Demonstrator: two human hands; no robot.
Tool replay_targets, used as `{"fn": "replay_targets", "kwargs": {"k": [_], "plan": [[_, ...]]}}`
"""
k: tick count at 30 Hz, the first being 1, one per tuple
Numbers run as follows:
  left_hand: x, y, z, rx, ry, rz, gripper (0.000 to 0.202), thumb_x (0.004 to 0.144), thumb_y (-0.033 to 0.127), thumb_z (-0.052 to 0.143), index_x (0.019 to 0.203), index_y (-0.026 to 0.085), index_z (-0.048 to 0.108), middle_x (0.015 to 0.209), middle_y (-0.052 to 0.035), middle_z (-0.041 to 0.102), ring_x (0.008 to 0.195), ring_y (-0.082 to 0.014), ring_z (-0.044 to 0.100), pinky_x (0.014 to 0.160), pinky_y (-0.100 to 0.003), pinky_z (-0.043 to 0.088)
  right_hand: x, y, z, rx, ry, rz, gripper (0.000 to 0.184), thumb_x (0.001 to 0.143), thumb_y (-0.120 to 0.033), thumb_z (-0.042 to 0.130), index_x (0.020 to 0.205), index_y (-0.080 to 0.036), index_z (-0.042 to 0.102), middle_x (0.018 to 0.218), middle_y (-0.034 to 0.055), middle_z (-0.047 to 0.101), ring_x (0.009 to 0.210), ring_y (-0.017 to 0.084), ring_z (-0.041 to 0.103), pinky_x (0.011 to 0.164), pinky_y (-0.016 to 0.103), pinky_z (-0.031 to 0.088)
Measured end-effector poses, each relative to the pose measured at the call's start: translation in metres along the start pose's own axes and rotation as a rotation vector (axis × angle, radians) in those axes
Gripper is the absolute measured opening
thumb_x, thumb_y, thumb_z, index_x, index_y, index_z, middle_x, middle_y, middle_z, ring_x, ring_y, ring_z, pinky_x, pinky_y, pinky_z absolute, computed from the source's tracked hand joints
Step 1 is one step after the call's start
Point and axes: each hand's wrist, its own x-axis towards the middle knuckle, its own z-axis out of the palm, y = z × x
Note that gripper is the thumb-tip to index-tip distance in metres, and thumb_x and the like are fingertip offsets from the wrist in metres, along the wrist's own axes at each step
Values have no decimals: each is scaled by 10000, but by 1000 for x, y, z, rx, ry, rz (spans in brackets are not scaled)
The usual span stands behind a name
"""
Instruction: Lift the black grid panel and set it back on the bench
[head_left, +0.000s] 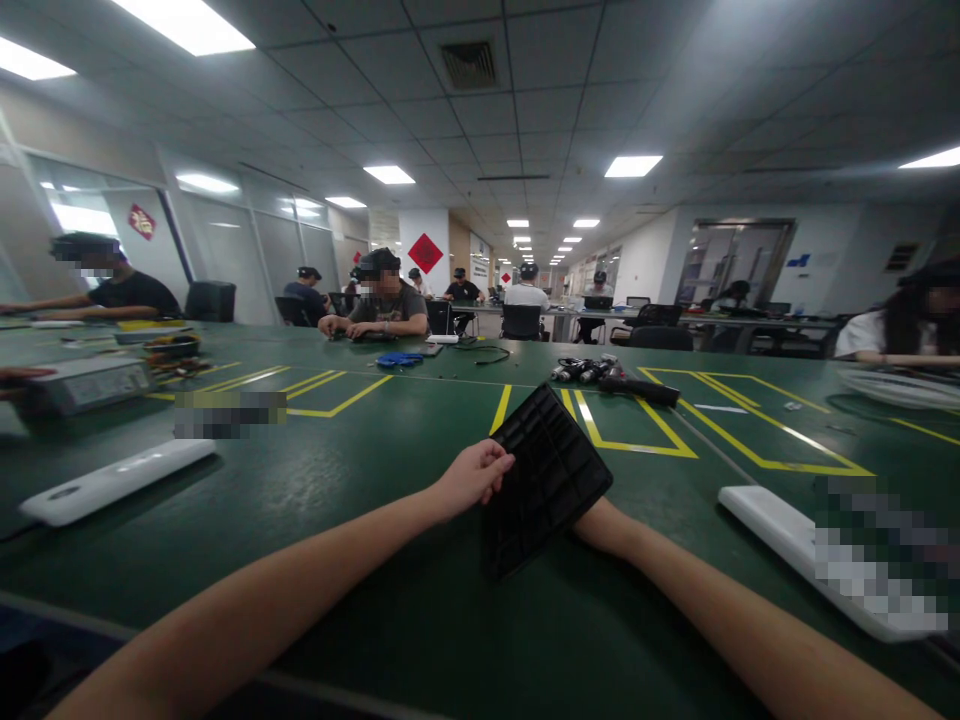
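Observation:
A black plastic tray (551, 475), divided into a grid of shallow compartments, is held tilted over the green table with its gridded face towards me. My left hand (476, 475) is closed at the tray's left edge, its curled fingers overlapping the gridded face. Any small item within those fingers would be hidden. From the right, my right hand (604, 522) reaches behind the tray and grips it from the back. Its fingers are covered by the tray. No loose parts can be made out in the dark compartments.
Yellow tape outlines mark the green table (360, 500). White power strips lie left (124, 482) and right (787, 545). Beyond the tray are a bundle of black cables (581, 370), a dark handled tool (641, 388) and a blue item (399, 360). A grey metal box (90, 385) stands left. Several people sit around.

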Motion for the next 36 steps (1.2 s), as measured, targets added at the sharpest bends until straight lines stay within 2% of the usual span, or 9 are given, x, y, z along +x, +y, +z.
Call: {"fn": "replay_targets", "kwargs": {"k": [6, 10, 13, 16, 19, 22, 25, 32, 36], "plan": [[-3, 4, 0, 132, -12, 124, 104, 764, 266, 511, 774, 168, 476, 589, 51, 491, 440, -59, 447, 438, -186, 343, 1, -4, -3, 30, -57, -68, 354, 871, -258, 380, 1193, -256, 527, 1237, 40, 550, 1158, 213, 477, 999, 395, 376], [-6, 10, -2, 143, 17, 184, 64, 716, 189, 539, 766, 166, 509, 660, 26, 515, 543, -81, 508, 496, -196, 381, 0, 0, -1, -31, -29, -99, 388, 875, -251, 360, 1246, -248, 475, 1280, 40, 513, 1213, 210, 419, 1047, 421, 303], [-2, 14, -5, -131, 66, 31, 103, 695, 149, 516, 785, 170, 471, 644, 23, 507, 528, -93, 518, 449, -191, 362, 0, 4, 0, -81, -33, -136, 402, 875, -243, 364, 1267, -242, 452, 1312, 43, 481, 1250, 210, 372, 1068, 428, 260], [2, 15, -9, -481, 18, -209, 86, 700, 163, 487, 774, 155, 446, 645, 6, 511, 519, -92, 519, 457, -193, 364, 0, 5, 0, -88, -23, -135, 409, 878, -251, 367, 1282, -245, 435, 1337, 42, 452, 1271, 211, 342, 1077, 427, 243], [3, 15, -11, -551, -40, -284, 131, 707, 237, 525, 745, 143, 442, 653, 8, 492, 512, -69, 478, 455, -179, 320, 0, 4, -1, -66, -18, -119, 410, 885, -270, 364, 1291, -267, 421, 1352, 30, 435, 1277, 207, 334, 1077, 421, 246], [1, 11, -10, -285, -67, -203, 294, 641, 303, 647, 819, 151, 469, 654, 44, 457, 502, -55, 403, 439, -176, 239, -1, 5, 0, -42, -25, -99, 413, 885, -286, 376, 1296, -274, 412, 1361, 28, 422, 1272, 209, 342, 1072, 426, 254], [-1, 7, -7, 60, -63, -52, 471, 565, 312, 717, 955, 158, 501, 660, 60, 438, 559, -75, 403, 498, -197, 283, -1, 6, 1, -34, -45, -84, 411, 881, -298, 394, 1290, -276, 419, 1350, 30, 435, 1264, 213, 353, 1067, 437, 262], [0, 2, -3, 528, 98, 275, 349, 596, 379, 675, 855, 169, 572, 697, 18, 454, 634, -127, 417, 579, -237, 327, 2, 2, 2, -77, -40, -105, 370, 870, -318, 406, 1231, -279, 483, 1278, 34, 505, 1273, 209, 325, 1081, 443, 215], [12, 3, -17, 672, 206, 295, 326, 625, 413, 632, 837, 172, 574, 764, -24, 528, 688, -161, 478, 601, -251, 347, 1, 26, -6, -200, -17, -11, 369, 841, -260, 436, 1202, -217, 500, 1248, 87, 505, 1219, 234, 377, 1028, 449, 289]]}}
